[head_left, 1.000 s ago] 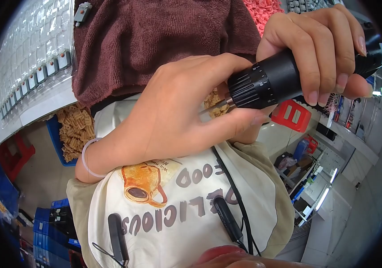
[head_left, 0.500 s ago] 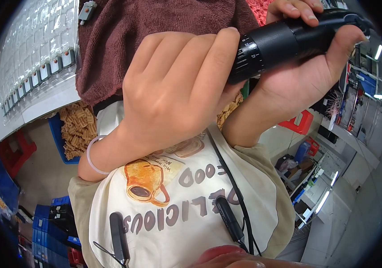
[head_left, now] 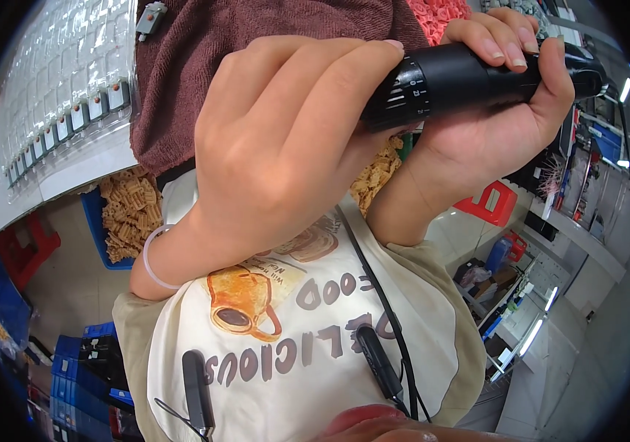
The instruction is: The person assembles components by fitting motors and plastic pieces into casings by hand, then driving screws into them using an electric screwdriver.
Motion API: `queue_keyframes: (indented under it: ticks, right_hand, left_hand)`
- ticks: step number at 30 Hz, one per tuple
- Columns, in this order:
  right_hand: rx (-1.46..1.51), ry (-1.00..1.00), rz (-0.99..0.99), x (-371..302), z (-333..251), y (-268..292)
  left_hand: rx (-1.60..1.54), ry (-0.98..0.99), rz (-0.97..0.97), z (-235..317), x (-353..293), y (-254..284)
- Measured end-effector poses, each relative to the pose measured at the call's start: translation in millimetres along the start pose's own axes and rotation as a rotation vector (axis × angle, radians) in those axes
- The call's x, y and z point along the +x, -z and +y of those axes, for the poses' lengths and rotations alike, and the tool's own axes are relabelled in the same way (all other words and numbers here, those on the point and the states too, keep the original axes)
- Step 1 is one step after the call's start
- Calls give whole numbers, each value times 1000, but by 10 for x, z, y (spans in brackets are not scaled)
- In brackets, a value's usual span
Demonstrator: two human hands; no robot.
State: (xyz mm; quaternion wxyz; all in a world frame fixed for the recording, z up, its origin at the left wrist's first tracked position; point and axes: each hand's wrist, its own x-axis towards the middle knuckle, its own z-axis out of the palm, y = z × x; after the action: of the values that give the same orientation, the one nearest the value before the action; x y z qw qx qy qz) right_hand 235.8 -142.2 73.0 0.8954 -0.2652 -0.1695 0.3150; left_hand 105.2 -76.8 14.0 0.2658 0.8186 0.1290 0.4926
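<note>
A black electric screwdriver (head_left: pixel 462 77) with a numbered ring lies nearly level across the upper right, its cord leaving the right end. My left hand (head_left: pixel 278 140) is wrapped round its ringed left end, the knuckles facing up. That end's tip is hidden behind the fingers. The right hand (head_left: pixel 477 144) holds the body from below, its fingers curled over the far side and the thumb near the corded end. Beyond my left hand is a brown towel (head_left: pixel 175 96). On it rests a small grey part (head_left: pixel 150 20).
At the left, a clear plastic tray (head_left: pixel 57 70) holds a row of small grey-and-white parts on the white table (head_left: pixel 108 158). Below it stands a blue bin (head_left: pixel 95 228) of tan pieces. Pink pieces (head_left: pixel 440 16) lie at the top. A red stool (head_left: pixel 493 205) stands at the right.
The screwdriver has shifted slightly left and turned more level. My right fingers and thumb have shifted on its body. More of the cord now shows at its right end.
</note>
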Motion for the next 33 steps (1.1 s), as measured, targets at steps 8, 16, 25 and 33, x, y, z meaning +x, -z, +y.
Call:
queue_keyframes:
  ticks: [8,16,25,33]
  right_hand:
    - [49,-185,-155,190,-160,252]
    - [-70,-57,-92,91,-45,-180]
    - [-403,-320,-800,680,-258,-809]
    - [-488,-296,-825,209,-221,-984]
  left_hand:
    - [84,12,-25,36,12,2]
    - [-212,365,-312,122,258,55]
    - [-2061,681,-746,7,567,-137]
    - [-1735,527,-522,30,470,116]
